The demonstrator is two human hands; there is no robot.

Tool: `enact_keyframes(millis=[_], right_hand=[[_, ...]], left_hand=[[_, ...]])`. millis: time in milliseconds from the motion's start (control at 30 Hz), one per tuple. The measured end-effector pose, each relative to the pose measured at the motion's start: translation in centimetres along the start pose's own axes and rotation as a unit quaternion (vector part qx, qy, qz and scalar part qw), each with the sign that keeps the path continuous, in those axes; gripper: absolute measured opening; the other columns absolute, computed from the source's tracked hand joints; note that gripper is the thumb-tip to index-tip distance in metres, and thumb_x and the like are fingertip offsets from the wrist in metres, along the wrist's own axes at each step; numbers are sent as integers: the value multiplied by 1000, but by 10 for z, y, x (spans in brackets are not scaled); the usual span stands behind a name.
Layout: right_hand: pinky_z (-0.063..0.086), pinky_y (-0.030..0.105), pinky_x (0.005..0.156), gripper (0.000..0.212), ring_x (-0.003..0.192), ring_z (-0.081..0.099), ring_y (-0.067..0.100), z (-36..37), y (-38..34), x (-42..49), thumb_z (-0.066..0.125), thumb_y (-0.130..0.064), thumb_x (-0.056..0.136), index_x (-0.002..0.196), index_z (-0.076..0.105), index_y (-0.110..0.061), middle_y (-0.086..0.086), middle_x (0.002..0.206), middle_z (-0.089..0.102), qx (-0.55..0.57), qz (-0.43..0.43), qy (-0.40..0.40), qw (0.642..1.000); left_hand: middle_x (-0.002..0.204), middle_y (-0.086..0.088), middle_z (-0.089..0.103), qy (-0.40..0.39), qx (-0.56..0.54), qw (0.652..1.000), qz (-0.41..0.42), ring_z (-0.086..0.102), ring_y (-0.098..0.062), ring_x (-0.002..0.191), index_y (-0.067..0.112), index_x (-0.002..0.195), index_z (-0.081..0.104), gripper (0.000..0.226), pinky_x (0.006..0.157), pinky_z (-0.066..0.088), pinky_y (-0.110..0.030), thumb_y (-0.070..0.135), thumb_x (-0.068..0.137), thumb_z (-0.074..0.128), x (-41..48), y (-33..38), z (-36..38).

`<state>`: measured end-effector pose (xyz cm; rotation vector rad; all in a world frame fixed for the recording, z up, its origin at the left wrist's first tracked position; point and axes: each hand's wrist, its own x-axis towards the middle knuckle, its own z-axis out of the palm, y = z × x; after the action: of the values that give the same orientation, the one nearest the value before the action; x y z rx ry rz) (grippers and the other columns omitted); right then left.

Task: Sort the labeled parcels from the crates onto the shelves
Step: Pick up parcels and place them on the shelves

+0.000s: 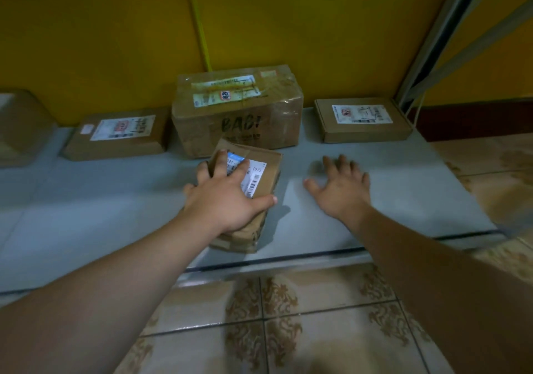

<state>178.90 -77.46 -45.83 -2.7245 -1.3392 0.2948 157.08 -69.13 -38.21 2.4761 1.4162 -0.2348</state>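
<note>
A small brown labeled parcel (pixel 256 177) lies on the low grey shelf (pixel 389 189), in front of a bigger box. My left hand (pixel 222 197) lies on top of it, fingers spread over its label and left edge, thumb along its right side. My right hand (pixel 341 184) hovers flat and open over the bare shelf to the parcel's right, holding nothing. A large taped box marked "BAB!" (pixel 239 111) stands at the back centre. A flat labeled box (pixel 121 134) lies to its left and another flat labeled box (pixel 363 120) to its right.
A yellow wall (pixel 115 42) backs the shelf. Another brown box (pixel 20 125) sits at the far left edge. A metal upright (pixel 444 36) rises at the right. Patterned floor tiles (pixel 288 316) lie in front of the shelf's front edge.
</note>
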Motion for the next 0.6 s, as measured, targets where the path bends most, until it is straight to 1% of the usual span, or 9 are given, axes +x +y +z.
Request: enact_keyframes(millis=[100,200,267,367,433,500,533,567,600], right_hand=[[3,54,119,79,151,3,32,8,-21,-26,26,-75,91,156,12,-33,5,166,5,-8,-16,-28,999],[-1,53,120,82,152,-3,31,14,-46,-50,22,-76,90,157,8,-31,5,166,-1,-23,-37,-54,998],[-3,52,120,83,152,-6,30,16,-64,-64,21,-76,91,158,5,-30,5,166,-5,-30,-64,-71,995],[-5,52,121,83,152,-9,30,20,-92,-81,21,-75,92,158,2,-30,5,166,-9,-42,-104,-84,990],[-7,52,120,83,152,-12,30,24,-110,-87,21,-74,92,158,-1,-30,5,166,-11,-50,-118,-93,987],[-7,52,120,83,151,-13,30,26,-126,-91,21,-74,92,158,-2,-30,5,166,-13,-57,-125,-100,985],[-7,53,120,83,151,-13,31,28,-134,-93,20,-74,92,158,-3,-29,5,165,-13,-59,-129,-103,985],[-8,53,120,83,151,-14,31,29,-141,-95,20,-74,92,158,-3,-29,5,165,-14,-61,-132,-106,984],[-8,54,120,83,151,-15,31,30,-147,-96,20,-74,92,158,-4,-29,5,165,-15,-62,-134,-107,983]], left_hand=[[160,12,-16,0,-7,1000,21,-6,-28,148,48,150,6,100,113,16,-55,87,68,47,-4,-13,-3],[161,7,-16,4,3,999,33,-7,-25,149,47,150,7,103,116,10,-56,85,66,53,-15,-44,-8],[162,4,-12,-3,29,999,31,-9,-25,149,47,150,12,100,116,5,-56,84,67,54,-22,-75,-14],[162,6,-3,-10,56,998,24,-9,-24,148,53,146,21,91,115,1,-58,83,67,56,-34,-127,-25],[161,7,6,-7,50,999,15,0,-22,148,55,143,28,82,115,4,-56,76,71,60,-43,-157,-32],[159,7,16,-3,35,999,21,10,-18,147,53,141,35,74,115,9,-49,71,74,61,-52,-182,-35],[158,8,21,2,29,999,30,13,-16,146,50,141,38,76,116,12,-46,74,71,57,-57,-193,-34],[157,9,25,15,22,999,35,16,-14,145,46,142,39,83,116,14,-43,77,66,52,-63,-202,-32],[157,8,25,34,14,999,35,18,-14,145,42,144,36,89,116,17,-42,77,63,49,-67,-210,-29]])
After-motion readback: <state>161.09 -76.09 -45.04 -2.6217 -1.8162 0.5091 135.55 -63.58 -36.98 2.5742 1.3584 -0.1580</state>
